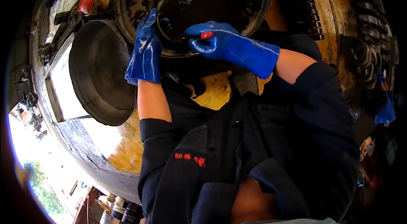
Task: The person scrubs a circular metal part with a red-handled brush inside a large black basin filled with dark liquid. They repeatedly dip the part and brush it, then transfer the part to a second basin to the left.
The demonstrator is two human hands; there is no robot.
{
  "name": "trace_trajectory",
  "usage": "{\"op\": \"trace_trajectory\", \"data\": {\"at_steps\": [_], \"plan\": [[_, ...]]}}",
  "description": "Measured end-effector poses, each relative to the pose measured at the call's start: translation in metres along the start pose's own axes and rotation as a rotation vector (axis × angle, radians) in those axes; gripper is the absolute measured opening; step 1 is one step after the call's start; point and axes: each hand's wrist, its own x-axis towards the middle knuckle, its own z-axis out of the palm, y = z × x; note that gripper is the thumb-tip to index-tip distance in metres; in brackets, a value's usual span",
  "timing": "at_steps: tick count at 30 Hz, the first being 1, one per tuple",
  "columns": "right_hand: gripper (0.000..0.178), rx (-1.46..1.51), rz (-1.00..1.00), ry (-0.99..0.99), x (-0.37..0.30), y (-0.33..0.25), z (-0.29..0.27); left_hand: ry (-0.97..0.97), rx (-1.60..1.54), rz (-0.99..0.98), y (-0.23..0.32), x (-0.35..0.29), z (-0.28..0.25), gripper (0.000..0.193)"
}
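Note:
My left hand (pixel 148 39), in a long blue rubber glove, grips the left side of a dark ring-shaped metal part (pixel 160 23). The ring stands tilted over the near side of a large round basin (pixel 121 12) that holds dark, foam-flecked liquid. To the right of the ring, my right hand (pixel 214 41), gloved the same way, is closed around a tool with a red handle (pixel 207 35). Its working end points toward the ring and is too dark to make out. Whether the tool touches the ring I cannot tell.
An open dark round pan (pixel 101 73) leans at the left. Beyond it sits a small pot (pixel 101 4) with a red scoop (pixel 86 3). Stacked dark rings (pixel 300 15) stand at the right, with more metal parts (pixel 368 18) farther over. A blue glove (pixel 385 109) shows at the right edge.

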Motion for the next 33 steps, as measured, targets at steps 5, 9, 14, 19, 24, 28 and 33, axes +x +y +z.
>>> {"op": "trace_trajectory", "data": {"at_steps": [5, 9, 14, 19, 24, 28, 33], "plan": [[0.029, -0.079, -0.186, 0.005, 0.007, 0.009, 0.009, 0.020, 0.001, -0.017, 0.004, -0.007, 0.011, 0.041], [0.026, -0.127, -0.038, -0.052, -0.004, 0.006, 0.001, 0.012, -0.038, -0.002, 0.002, -0.004, 0.002, 0.040], [0.030, -0.062, -0.184, 0.023, 0.005, 0.010, 0.016, 0.021, -0.009, -0.048, 0.006, -0.007, 0.011, 0.039], [0.030, -0.214, 0.054, -0.066, -0.002, 0.012, 0.012, 0.037, -0.012, -0.053, 0.000, 0.005, -0.002, 0.040], [0.031, -0.090, -0.143, 0.072, 0.004, 0.021, 0.019, 0.019, -0.001, -0.031, 0.002, 0.002, 0.012, 0.040], [0.031, -0.194, 0.000, -0.023, 0.002, 0.012, 0.011, 0.020, -0.014, -0.042, 0.001, 0.004, 0.002, 0.040], [0.029, -0.033, -0.106, -0.016, 0.006, 0.005, 0.012, 0.020, -0.022, -0.036, 0.000, 0.004, 0.002, 0.040]]}}
